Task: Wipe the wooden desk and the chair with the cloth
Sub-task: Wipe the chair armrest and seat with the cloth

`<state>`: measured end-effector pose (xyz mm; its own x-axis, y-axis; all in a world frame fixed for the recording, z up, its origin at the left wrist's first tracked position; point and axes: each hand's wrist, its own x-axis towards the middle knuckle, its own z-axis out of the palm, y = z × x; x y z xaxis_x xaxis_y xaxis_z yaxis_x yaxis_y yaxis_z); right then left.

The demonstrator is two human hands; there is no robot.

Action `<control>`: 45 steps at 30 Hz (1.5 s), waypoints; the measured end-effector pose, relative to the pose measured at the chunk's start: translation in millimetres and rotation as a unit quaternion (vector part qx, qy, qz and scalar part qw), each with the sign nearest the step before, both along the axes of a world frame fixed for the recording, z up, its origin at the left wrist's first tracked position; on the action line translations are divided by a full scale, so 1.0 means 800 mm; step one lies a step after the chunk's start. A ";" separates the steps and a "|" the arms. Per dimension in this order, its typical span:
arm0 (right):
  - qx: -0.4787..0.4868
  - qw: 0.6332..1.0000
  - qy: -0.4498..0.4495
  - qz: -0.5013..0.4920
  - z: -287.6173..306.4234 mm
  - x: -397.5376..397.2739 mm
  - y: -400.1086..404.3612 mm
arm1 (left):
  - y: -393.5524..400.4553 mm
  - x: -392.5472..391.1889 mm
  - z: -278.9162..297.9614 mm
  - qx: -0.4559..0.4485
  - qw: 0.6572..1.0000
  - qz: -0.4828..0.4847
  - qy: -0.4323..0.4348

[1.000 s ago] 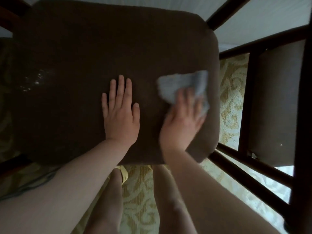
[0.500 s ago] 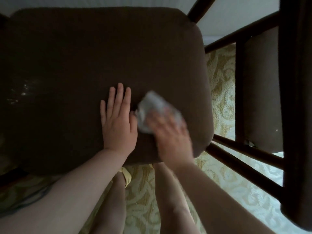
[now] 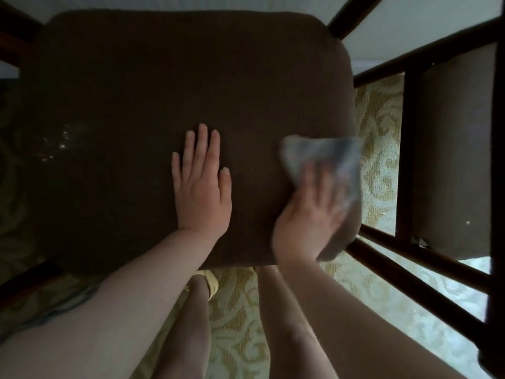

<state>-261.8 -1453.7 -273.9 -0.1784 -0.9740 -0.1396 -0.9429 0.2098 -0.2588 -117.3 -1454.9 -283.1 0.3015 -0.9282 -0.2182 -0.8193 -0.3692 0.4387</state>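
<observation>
The small pale grey-blue cloth (image 3: 322, 157) looks crumpled and smeared by motion blur, lying at the right edge of the dark brown upholstered chair seat (image 3: 177, 86). The right hand (image 3: 308, 214) presses on the cloth with fingers spread and fairly straight, its outline blurred. The left hand (image 3: 202, 187) rests flat, fingers straight, near the seat's front middle. The seat's left side is in deep shadow, and the dark wooden chair frame (image 3: 410, 149) right of the seat is cut off by the edge.

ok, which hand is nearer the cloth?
Right. The right hand presses its fingers on the cloth at the seat's right edge; the left hand lies flat mid-seat, apart from it.
</observation>
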 end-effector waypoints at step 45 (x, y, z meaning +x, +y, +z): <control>0.045 0.897 0.026 0.439 -0.003 0.194 -0.201 | 0.032 0.075 0.006 -0.013 0.980 0.201 0.001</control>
